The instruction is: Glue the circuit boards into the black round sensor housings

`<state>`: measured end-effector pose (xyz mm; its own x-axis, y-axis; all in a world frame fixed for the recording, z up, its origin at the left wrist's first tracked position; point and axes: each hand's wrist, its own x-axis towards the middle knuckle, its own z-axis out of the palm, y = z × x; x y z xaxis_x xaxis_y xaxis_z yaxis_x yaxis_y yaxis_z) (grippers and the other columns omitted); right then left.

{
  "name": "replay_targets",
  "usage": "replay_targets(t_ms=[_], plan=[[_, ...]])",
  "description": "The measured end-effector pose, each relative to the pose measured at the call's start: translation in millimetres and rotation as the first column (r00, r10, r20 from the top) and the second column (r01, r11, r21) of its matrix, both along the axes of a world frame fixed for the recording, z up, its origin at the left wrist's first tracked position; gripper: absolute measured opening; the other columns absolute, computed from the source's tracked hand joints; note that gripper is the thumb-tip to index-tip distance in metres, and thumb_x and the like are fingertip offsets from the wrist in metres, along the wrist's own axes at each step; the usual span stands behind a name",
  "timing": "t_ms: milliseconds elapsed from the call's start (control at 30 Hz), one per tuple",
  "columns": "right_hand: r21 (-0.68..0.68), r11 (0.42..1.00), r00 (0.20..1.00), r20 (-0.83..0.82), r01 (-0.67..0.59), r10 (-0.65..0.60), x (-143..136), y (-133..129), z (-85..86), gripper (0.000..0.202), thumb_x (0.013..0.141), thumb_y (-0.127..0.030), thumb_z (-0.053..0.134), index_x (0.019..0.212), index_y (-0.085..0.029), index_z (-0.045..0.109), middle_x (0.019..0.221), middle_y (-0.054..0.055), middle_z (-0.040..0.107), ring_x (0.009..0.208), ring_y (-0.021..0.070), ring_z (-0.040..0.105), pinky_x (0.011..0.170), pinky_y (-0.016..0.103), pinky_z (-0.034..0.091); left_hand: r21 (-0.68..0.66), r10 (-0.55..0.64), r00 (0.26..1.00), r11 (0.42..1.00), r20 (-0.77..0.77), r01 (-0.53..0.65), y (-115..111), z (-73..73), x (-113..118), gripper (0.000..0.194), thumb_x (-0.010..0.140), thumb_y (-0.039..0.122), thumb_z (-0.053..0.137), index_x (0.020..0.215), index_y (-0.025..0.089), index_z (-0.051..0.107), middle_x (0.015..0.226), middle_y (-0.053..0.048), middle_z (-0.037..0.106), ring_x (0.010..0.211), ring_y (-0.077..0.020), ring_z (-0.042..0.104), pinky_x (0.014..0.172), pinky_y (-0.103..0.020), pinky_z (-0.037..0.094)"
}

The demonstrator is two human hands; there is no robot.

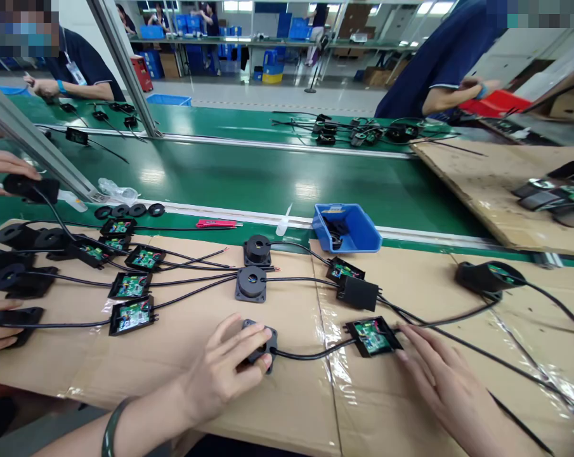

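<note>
My left hand [236,355] has its fingers and thumb around a black round housing with a square base [270,339], partly covering it. A black cable [310,357] runs from this housing to an open black box with a green circuit board [375,335]. My right hand [434,368] lies with its fingers stretched out at the right edge of that box, touching it or its cable. Behind my left hand stand two similar housings, the nearer one [251,284] and the farther one [257,250]. Their cables lead to an open board box [344,270] and a black box with its plain face up [359,293].
Several wired housings and board boxes [130,285] lie left, where another person's hands [6,164] work. A blue bin [358,231] holds black parts. A red utility knife [216,224] and small bottle [283,222] lie nearby. Another housing [481,277] sits right on the cardboard [291,393].
</note>
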<state>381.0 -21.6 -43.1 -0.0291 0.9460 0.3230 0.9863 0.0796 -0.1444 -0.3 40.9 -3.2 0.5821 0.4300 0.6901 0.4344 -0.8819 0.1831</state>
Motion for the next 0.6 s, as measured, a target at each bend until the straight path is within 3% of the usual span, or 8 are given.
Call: replay_targets(t_ms=[167,267,367,600], plan=[[-0.017,0.997,0.995,-0.064,-0.073,0.072,12.0,0.6,1.3,0.052,0.094,-0.062,0.042,0.110,-0.020,0.067,0.103,0.014,0.064,0.093,0.0284,0.067,0.077,0.041,0.058,0.086,-0.026,0.998,0.996,-0.049,0.030,11.3,-3.2,-11.5,0.016,0.097,0.009,0.053,0.097,0.014,0.068,0.109,-0.009,0.077,0.109,-0.0197,0.071,0.095,-0.033,0.060],[-0.081,0.990,0.979,-0.177,-0.119,0.103,6.7,1.3,4.3,0.045,0.093,-0.062,0.047,0.104,-0.022,0.065,0.102,0.011,0.065,0.079,0.0218,0.069,0.068,0.033,0.059,0.143,0.032,0.996,0.990,-0.084,-0.020,21.7,-7.1,-16.8,0.017,0.097,0.008,0.053,0.101,0.012,0.069,0.109,-0.011,0.077,0.111,-0.0211,0.070,0.096,-0.035,0.060],[-0.116,0.990,0.962,-0.269,-0.083,0.050,3.6,5.8,2.4,0.044,0.093,-0.063,0.046,0.102,-0.022,0.063,0.092,0.007,0.066,0.058,0.0158,0.064,0.056,0.028,0.057,0.176,0.063,0.996,0.983,-0.065,-0.051,29.3,-10.6,-18.3,0.015,0.095,0.007,0.056,0.100,0.012,0.069,0.108,-0.011,0.078,0.111,-0.0202,0.071,0.102,-0.038,0.057],[-0.100,0.994,0.983,-0.182,-0.039,0.020,10.2,20.3,3.2,0.055,0.090,-0.072,0.044,0.102,-0.022,0.065,0.097,0.011,0.070,0.073,0.0222,0.073,0.063,0.033,0.061,0.187,0.115,0.993,0.977,-0.040,-0.106,29.0,-10.9,-10.6,0.013,0.095,0.007,0.058,0.096,0.012,0.069,0.106,-0.009,0.078,0.108,-0.0187,0.072,0.112,-0.044,0.047]])
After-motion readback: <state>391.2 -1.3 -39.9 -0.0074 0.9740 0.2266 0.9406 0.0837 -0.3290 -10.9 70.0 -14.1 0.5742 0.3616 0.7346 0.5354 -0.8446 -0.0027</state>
